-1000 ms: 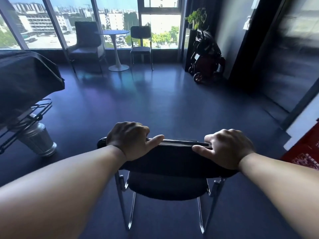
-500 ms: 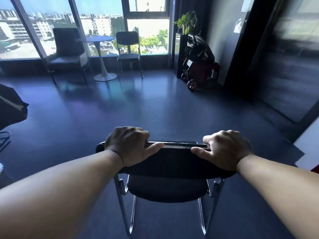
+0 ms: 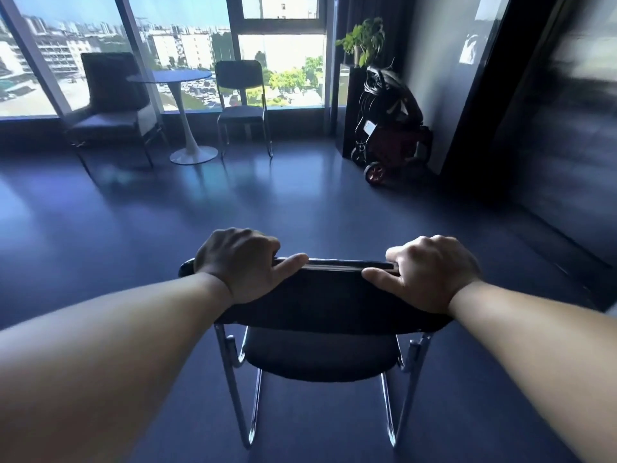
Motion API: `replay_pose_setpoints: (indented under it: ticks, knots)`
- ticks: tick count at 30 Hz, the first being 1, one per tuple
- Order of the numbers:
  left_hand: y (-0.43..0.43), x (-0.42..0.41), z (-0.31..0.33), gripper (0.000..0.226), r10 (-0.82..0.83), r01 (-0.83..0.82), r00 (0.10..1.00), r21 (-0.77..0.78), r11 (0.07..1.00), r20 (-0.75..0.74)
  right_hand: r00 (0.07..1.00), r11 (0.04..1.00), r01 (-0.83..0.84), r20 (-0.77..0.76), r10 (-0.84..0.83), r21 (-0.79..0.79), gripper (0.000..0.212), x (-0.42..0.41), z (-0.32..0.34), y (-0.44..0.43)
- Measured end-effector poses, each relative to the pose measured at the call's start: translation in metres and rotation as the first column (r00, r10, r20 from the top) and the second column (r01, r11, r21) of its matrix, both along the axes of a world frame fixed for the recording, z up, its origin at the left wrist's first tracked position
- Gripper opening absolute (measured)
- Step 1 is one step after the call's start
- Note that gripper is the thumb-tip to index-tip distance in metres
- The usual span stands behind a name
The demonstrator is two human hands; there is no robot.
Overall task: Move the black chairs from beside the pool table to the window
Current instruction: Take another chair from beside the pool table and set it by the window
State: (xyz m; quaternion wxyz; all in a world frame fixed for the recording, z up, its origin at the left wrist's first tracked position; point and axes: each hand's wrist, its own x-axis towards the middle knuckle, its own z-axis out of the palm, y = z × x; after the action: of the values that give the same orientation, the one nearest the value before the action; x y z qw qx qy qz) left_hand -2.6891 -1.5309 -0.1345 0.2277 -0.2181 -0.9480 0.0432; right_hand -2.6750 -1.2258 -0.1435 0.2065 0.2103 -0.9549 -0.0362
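Observation:
A black chair (image 3: 320, 355) with a chrome frame is right in front of me, its backrest toward me and its seat facing the window (image 3: 187, 51). My left hand (image 3: 243, 262) grips the left end of the backrest's top edge. My right hand (image 3: 430, 272) grips the right end. Whether its legs touch the dark floor I cannot tell. A second black chair (image 3: 242, 105) of the same kind stands at the window, beside the small round table (image 3: 180, 81).
A dark armchair (image 3: 110, 108) stands left of the round table. A folded red and black stroller (image 3: 390, 128) and a tall stand with a potted plant (image 3: 364, 41) fill the far right corner. A dark wall runs along the right. Open dark floor lies between me and the window.
The pool table and the metal bin have slid out of view on the left. The window, table and far chair look larger and nearer. Both hands keep the same grip.

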Motion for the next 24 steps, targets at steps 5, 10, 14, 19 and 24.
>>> replay_pose_setpoints:
  ticks: [5, 10, 14, 19, 24]
  knots:
    - [-0.001, -0.108, 0.002, 0.078, 0.003, -0.003, 1.0, -0.015, 1.0, -0.015, 1.0, 1.0, -0.015, -0.01, 0.015, -0.015, 0.079, -0.104, -0.002, 0.0]
    - [0.003, -0.19, 0.0, 0.08, -0.001, 0.001, 1.0, -0.02, 1.0, -0.019, 0.998, 0.999, -0.039, 0.037, 0.041, -0.038, 0.076, -0.187, -0.001, 0.002]
    - [0.001, -0.256, 0.0, 0.081, 0.007, -0.008, 1.0, -0.008, 1.0, -0.017, 0.999, 0.999, -0.037, 0.032, 0.038, -0.033, 0.077, -0.254, 0.0, 0.004]
    - [-0.001, -0.329, -0.003, 0.08, -0.002, 0.002, 1.0, -0.012, 1.0, -0.012, 0.998, 1.0, -0.031, 0.048, 0.032, -0.003, 0.078, -0.327, 0.001, 0.0]
    - [-0.013, -0.424, 0.002, 0.08, -0.006, 0.006, 1.0, -0.011, 1.0, -0.002, 0.998, 1.0, 0.008, 0.057, -0.008, -0.002, 0.074, -0.414, 0.0, -0.014]
